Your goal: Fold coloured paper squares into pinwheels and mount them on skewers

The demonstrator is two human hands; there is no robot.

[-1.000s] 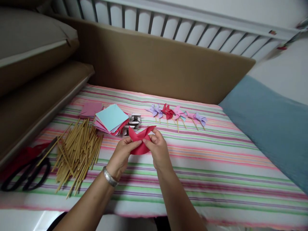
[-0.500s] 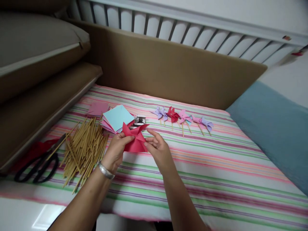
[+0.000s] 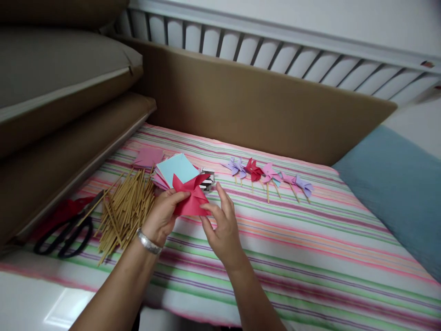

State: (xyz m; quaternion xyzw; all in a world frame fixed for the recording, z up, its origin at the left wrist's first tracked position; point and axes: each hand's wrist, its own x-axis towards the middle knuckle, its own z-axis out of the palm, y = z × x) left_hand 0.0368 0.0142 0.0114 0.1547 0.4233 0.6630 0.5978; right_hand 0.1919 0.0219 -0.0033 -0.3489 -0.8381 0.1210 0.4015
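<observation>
Pinched in left hand [image 3: 162,214]: red paper [image 3: 193,205], partly folded; sits above striped cloth [image 3: 317,248], near paper stack [image 3: 177,168]. Right hand [image 3: 223,227]: fingers stand parted at red paper's right edge.

Red paper [image 3: 189,208] looks matt, the sticks [image 3: 128,204] wooden, the bracelet [image 3: 148,242] shiny metal.
</observation>
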